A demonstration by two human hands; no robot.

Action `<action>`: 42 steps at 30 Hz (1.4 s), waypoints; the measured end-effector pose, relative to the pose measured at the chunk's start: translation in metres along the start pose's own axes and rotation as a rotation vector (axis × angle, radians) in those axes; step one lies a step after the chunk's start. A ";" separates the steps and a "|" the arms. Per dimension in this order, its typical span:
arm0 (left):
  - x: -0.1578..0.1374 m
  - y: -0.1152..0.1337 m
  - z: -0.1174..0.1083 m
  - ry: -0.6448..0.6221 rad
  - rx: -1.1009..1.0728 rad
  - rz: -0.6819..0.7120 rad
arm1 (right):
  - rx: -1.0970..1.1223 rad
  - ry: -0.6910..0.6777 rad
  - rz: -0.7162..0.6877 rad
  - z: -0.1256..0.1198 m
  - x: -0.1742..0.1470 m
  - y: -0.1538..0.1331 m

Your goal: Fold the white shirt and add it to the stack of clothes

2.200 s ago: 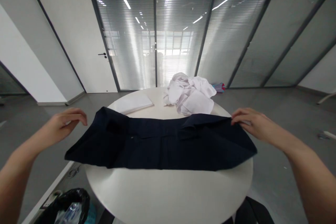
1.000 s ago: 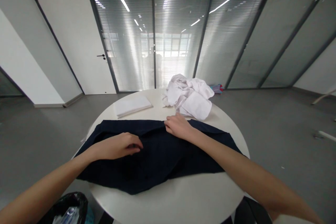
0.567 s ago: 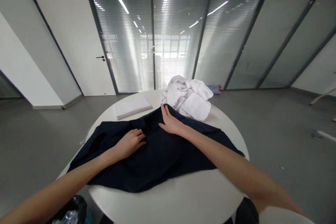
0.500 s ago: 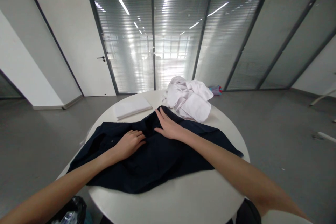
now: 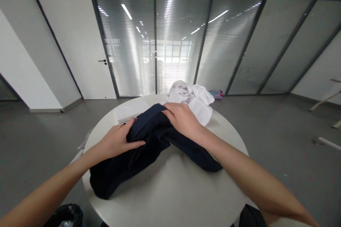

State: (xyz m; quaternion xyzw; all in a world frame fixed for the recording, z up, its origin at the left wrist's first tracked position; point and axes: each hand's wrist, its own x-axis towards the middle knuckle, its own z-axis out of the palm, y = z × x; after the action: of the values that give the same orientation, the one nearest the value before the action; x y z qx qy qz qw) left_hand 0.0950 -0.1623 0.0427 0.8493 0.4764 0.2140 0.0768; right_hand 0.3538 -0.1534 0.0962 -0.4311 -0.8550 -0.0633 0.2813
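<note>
A dark navy garment, seemingly a shirt (image 5: 149, 131), is bunched and partly lifted over the round white table (image 5: 170, 191). Its upper edge forms a raised fold, while one part hangs toward the left front and another trails to the right. My left hand (image 5: 117, 142) grips the fabric on the left side, thumb on the near face and fingers behind. With fingers over the top edge and thumb tucked beneath, my right hand (image 5: 183, 118) holds the cloth farther right. The fingertips behind the cloth are hidden.
A folded white cloth (image 5: 125, 111) lies at the table's back left. Behind my right hand is a crumpled white cloth pile (image 5: 202, 99). A black-lined bin (image 5: 70, 214) stands on the floor at lower left. Glass partitions (image 5: 176, 35) and a white door (image 5: 71, 42) stand beyond.
The navy garment lay spread across the table under my flat hands. Now both hands have taken hold of it and raised its middle, and its sides have drawn inward.
</note>
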 end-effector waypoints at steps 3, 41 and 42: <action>0.000 -0.008 -0.007 -0.069 -0.077 0.063 | -0.029 0.153 -0.044 -0.017 0.002 0.007; 0.048 -0.039 0.004 0.735 -0.482 -0.093 | 0.391 0.255 0.116 -0.002 -0.057 0.075; 0.047 -0.043 0.001 0.783 -0.534 -0.107 | 0.386 0.283 0.141 -0.005 -0.060 0.082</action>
State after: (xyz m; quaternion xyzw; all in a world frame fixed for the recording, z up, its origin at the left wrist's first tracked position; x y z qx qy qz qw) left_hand 0.0833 -0.0997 0.0414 0.6298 0.4409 0.6286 0.1180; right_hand 0.4473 -0.1465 0.0578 -0.4149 -0.7712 0.0611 0.4790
